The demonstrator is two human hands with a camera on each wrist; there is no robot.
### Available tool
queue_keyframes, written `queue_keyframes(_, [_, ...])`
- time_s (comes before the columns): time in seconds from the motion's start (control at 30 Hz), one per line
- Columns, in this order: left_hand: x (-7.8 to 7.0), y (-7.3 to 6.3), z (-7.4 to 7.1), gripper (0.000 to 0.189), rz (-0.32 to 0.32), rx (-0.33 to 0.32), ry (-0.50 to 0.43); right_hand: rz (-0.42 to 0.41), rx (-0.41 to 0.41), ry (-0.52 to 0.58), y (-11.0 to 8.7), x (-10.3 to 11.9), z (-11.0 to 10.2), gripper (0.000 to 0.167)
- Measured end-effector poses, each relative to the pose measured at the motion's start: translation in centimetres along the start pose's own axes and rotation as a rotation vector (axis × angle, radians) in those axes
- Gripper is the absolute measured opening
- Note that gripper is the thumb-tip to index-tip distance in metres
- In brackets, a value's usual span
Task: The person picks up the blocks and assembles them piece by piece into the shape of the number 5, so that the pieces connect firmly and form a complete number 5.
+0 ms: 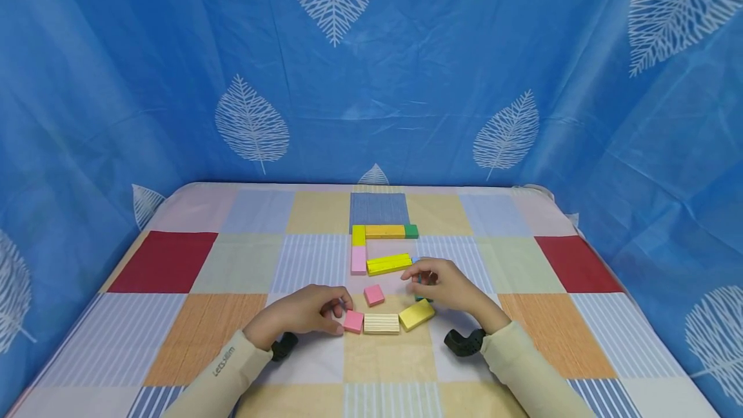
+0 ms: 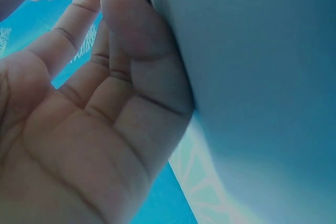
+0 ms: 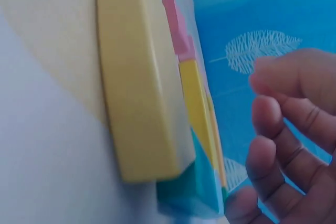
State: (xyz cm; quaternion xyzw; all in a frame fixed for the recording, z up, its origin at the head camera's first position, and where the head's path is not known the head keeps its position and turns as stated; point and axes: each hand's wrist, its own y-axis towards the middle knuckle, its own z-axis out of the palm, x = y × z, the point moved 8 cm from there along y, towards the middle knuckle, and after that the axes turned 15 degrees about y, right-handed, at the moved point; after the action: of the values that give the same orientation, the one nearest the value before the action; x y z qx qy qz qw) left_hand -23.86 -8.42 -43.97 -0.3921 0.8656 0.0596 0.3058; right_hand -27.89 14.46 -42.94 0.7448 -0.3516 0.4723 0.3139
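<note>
My left hand (image 1: 307,311) pinches the near-left pink block (image 1: 353,322) between thumb and fingertips. In the left wrist view, only a sliver of pink shows at the fingertips of the left hand (image 2: 105,98). Beside that block lie a ridged cream block (image 1: 381,324) and, at an angle, a pale yellow block (image 1: 416,315). Loosely bent and holding nothing, my right hand (image 1: 447,282) hovers over a teal block (image 3: 191,192), partly hidden. The yellow block (image 3: 139,77) lies apart from the fingers in the right wrist view.
A second pink block (image 1: 374,295) lies behind the cream one. Farther back are bright yellow bars (image 1: 389,264), a lilac-pink block (image 1: 358,260), a yellow-green block (image 1: 358,235), an orange block (image 1: 385,231) and a green block (image 1: 411,231). A patchwork cloth (image 1: 232,263) covers the table.
</note>
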Motion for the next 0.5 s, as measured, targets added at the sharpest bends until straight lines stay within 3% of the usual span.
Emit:
queue_keyframes(0.27, [-0.1, 0.1, -0.1, 0.028, 0.005, 0.006, 0.003, -0.017, 0.050, 0.123, -1.2, -0.7, -0.9, 0.016])
queue_keyframes(0.5, [-0.1, 0.0, -0.1, 0.027, 0.013, 0.005, 0.006, 0.021, 0.096, 0.199, -1.9, -1.8, -1.7, 0.020])
